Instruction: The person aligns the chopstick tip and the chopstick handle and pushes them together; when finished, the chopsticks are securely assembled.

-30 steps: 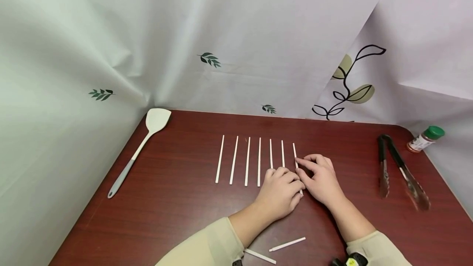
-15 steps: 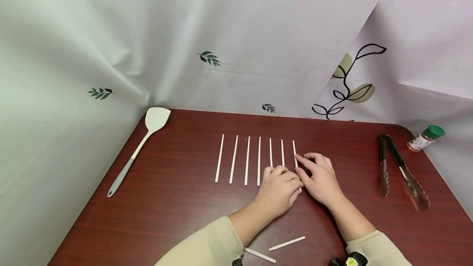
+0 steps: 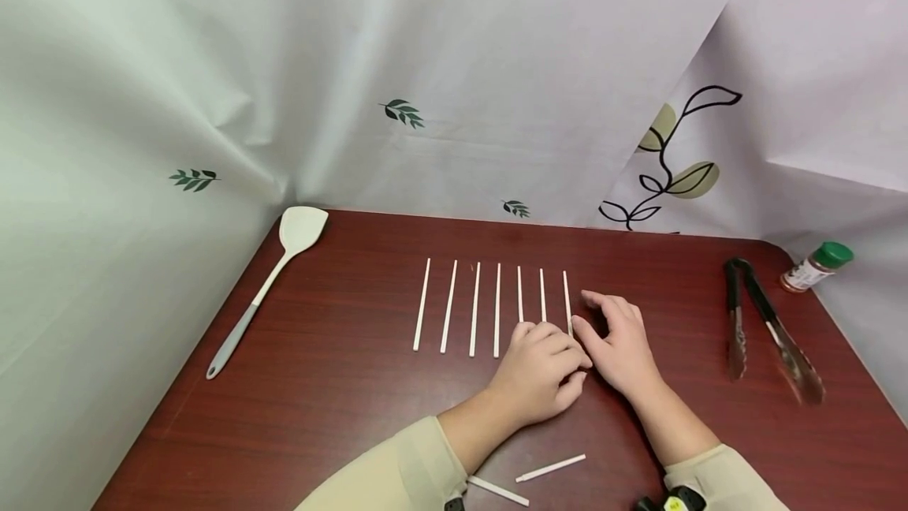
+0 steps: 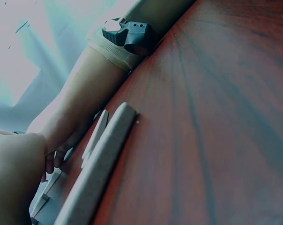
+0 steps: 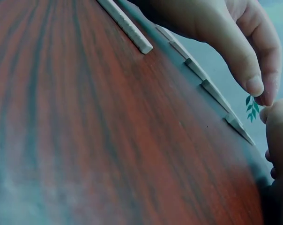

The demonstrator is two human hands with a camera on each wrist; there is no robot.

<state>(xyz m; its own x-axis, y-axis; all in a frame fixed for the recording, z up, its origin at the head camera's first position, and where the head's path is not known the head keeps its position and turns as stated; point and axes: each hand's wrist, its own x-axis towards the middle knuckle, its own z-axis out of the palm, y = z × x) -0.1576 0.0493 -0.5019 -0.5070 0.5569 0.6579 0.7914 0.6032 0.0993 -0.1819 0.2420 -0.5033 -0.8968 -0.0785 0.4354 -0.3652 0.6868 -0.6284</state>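
Observation:
Several thin white sticks [image 3: 450,306] lie roughly parallel in a row on the dark red table [image 3: 340,385]. My left hand [image 3: 539,373] rests bent over the near ends of the right-hand sticks, hiding them. Its thumb and fingers stand slightly apart, with no stick visible between them. Just right of the rightmost stick [image 3: 567,298], my right hand [image 3: 624,349] lies with loosely bent fingers, its thumb tip at the stick and its index finger away from it. In the right wrist view, the left thumb [image 5: 255,86] and fingertips come close to the right hand [image 5: 279,133].
Two loose white sticks, a slanted one [image 3: 550,468] and another [image 3: 500,490] partly behind the left sleeve, lie near the front. A spatula [image 3: 269,282] is at left. Tongs [image 3: 762,298] and a green-capped spice jar [image 3: 812,268] are at right. A patterned curtain [image 3: 468,156] hangs behind.
My right index finger has come away from the rightmost stick. My left fingers have shifted slightly right and the thumb has spread; the stick's near end is now hidden.

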